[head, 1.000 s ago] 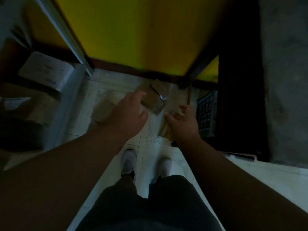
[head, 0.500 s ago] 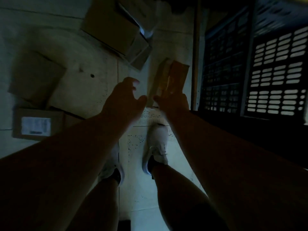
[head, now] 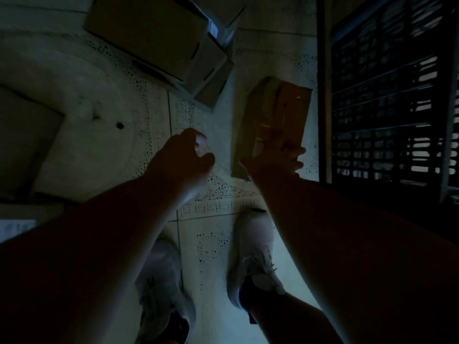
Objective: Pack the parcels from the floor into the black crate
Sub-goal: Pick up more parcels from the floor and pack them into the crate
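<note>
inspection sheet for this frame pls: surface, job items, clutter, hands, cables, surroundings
Surface: pale speckled tiled floor, dimly lit.
Job's things: brown taped parcel on the floor beside the black crate, whose slatted wall is at the right. Cardboard boxes lie at the top; another box is at the left edge.
Clutter: small dark speck on the tile.
Hands: right hand grips the brown parcel's near end; left hand holds nothing, fingers loosely curled above the floor.
Cables: nothing seen.
Surroundings: the person's two white shoes at the bottom; the rest is too dark to tell.
</note>
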`<state>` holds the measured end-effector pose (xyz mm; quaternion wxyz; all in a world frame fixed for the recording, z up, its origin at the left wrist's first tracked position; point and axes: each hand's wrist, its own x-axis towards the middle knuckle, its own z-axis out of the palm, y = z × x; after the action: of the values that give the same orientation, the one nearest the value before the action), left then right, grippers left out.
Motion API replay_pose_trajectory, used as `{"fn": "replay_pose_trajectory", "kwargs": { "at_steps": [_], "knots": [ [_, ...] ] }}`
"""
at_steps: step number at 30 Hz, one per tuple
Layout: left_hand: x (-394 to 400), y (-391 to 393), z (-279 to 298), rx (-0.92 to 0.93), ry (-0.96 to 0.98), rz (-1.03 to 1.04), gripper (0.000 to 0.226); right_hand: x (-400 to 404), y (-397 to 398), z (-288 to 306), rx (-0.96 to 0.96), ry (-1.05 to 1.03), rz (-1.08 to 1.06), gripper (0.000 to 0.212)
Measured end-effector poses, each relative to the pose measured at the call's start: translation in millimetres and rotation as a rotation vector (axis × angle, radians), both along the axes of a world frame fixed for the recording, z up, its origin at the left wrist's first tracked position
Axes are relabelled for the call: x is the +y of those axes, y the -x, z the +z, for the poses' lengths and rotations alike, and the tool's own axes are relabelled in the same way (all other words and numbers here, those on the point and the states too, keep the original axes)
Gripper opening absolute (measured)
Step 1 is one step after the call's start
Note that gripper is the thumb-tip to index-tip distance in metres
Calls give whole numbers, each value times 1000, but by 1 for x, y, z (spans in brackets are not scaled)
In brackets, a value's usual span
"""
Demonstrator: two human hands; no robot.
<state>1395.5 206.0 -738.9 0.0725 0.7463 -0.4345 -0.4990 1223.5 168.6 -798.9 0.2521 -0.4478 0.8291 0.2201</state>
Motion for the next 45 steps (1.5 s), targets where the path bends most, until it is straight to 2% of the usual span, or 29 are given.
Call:
{"fn": "replay_pose_trajectory", "kwargs": {
  "at_steps": [4,6,8,10,12,14,16,18,20,22,25,28,30,32,34,37,38,40,41,43,44,45],
  "knots": [
    [7,-12,12,5,-8,-57,36,-7,5,12,-27,73,-14,122],
    [13,-23,26,-13,-40,-21,35,-4,-3,31,-99,120,-67,118],
    [20,-37,50,-79,-104,20,35,-2,-17,65,-302,100,-211,107],
    [28,-61,80,-168,-199,69,38,0,-37,116,-585,19,-392,80],
    [36,-88,117,-130,-330,171,44,12,-57,176,-861,-122,-653,53],
    [43,-110,163,78,-427,426,50,27,-70,234,-1089,-246,-827,56],
    [51,-127,220,380,-474,754,50,39,-81,284,-1263,-319,-861,69],
    [59,-140,271,720,-451,937,54,41,-95,333,-1415,-423,-894,80],
    [68,-149,316,885,-377,1020,57,41,-108,381,-1536,-520,-926,84],
    [76,-151,361,936,-307,1076,58,39,-118,424,-1537,-519,-890,71],
    [93,-150,426,938,-155,1173,59,30,-131,486,-1351,-354,-659,43],
    [111,-147,484,945,10,1163,60,25,-150,550,-1127,-200,-107,36],
    [121,-144,518,849,121,1136,62,26,-163,590,-1049,-132,170,37],
    [132,-140,548,755,194,1143,62,32,-170,626,-1112,-118,179,36],
    [143,-135,577,687,227,1196,51,42,-172,657,-1237,-163,140,45],
    [161,-122,621,549,337,1206,33,58,-165,687,-1371,-258,88,81],
    [167,-116,635,491,372,1184,28,63,-161,693,-1402,-283,67,81],
    [181,-103,655,383,464,1192,18,71,-149,701,-1419,-326,44,66],
    [189,-95,663,363,494,1226,24,74,-143,705,-1420,-361,42,58],
    [207,-72,674,354,497,1345,67,81,-129,709,-1417,-418,83,51],
    [217,-58,678,329,491,1405,83,85,-122,710,-1385,-422,152,52],
    [228,-43,682,295,503,1442,90,91,-115,712,-1326,-399,264,55]
  ]
}}
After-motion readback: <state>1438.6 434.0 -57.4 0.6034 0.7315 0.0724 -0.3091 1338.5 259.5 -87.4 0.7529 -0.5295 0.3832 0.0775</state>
